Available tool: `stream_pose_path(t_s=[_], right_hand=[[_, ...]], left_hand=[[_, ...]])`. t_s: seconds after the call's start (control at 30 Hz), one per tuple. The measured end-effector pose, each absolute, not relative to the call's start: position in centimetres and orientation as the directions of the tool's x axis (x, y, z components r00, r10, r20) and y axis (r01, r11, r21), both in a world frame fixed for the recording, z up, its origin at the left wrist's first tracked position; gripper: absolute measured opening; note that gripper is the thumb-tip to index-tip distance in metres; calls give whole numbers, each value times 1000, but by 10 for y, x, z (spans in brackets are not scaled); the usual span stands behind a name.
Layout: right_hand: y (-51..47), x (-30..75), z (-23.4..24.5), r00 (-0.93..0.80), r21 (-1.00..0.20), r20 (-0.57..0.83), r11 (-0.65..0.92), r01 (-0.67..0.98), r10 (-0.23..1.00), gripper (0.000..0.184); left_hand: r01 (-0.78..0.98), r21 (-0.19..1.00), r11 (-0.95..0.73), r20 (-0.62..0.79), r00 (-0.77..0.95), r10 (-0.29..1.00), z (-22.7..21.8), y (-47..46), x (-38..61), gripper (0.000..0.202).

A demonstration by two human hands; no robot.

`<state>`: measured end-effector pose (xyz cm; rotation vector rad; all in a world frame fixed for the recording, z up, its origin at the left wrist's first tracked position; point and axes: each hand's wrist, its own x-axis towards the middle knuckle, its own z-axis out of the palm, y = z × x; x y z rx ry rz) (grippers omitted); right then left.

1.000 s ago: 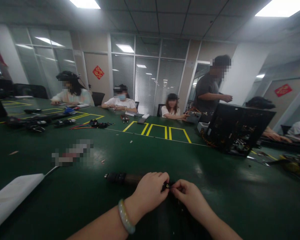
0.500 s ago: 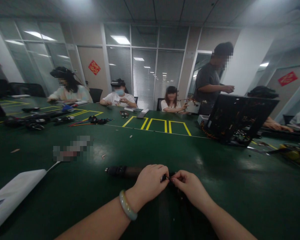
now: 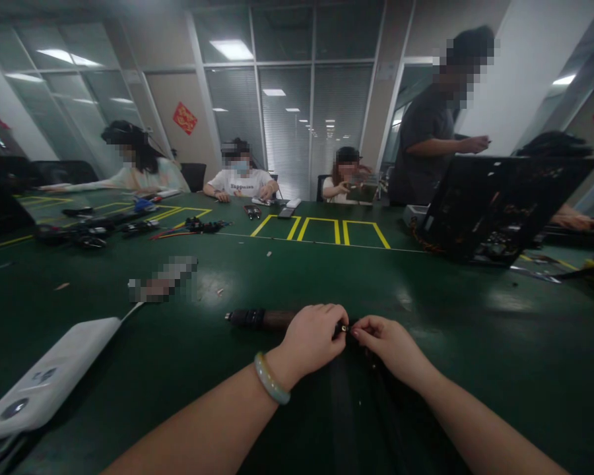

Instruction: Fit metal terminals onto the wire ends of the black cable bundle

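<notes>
My left hand [image 3: 311,340], with a pale green bangle on its wrist, is closed over the right end of a dark rod-shaped tool [image 3: 260,319] lying on the green table [image 3: 475,343]. My right hand [image 3: 389,343] pinches a small black part [image 3: 345,327] where both sets of fingertips meet. A black strap-like piece [image 3: 344,402] runs from the hands toward me between my forearms. What the pinched part is, I cannot make out.
A white power bank [image 3: 54,379] with a thin cable lies at the near left. An open black computer case [image 3: 505,204] stands at the right. Several seated people and one standing person are at the table's far side, with cables and tools [image 3: 94,234] at the far left.
The view has tilted down and closer to the table. Both hands keep the same pinch on the small part. The power bank now shows more fully at the left.
</notes>
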<state>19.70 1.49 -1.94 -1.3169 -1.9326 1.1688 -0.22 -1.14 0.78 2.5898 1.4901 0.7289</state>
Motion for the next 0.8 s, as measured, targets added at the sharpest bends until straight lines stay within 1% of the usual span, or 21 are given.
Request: stream_pose_path(t_s=[0.2, 0.37, 0.53, 0.73, 0.8], right_hand=[[16, 195, -20, -375, -866, -51, 146, 478, 926, 22], [13, 194, -16, -370, -846, -31, 173, 505, 928, 22], [14, 195, -19, -370, -829, -6, 202, 521, 929, 18], [14, 194, -18, -367, -814, 25, 232, 532, 930, 14], [14, 195, -17, -375, -824, 16, 225, 521, 927, 15]], left_hand=[[775, 300, -557, 382, 437, 814, 5, -9, -2, 11], [755, 290, -588, 400, 462, 791, 4, -8, -1, 8], [762, 276, -585, 395, 465, 792, 4, -8, -1, 4], [756, 252, -604, 400, 487, 776, 5, -8, -1, 8], [755, 238, -611, 400, 496, 770, 5, -8, -1, 9]])
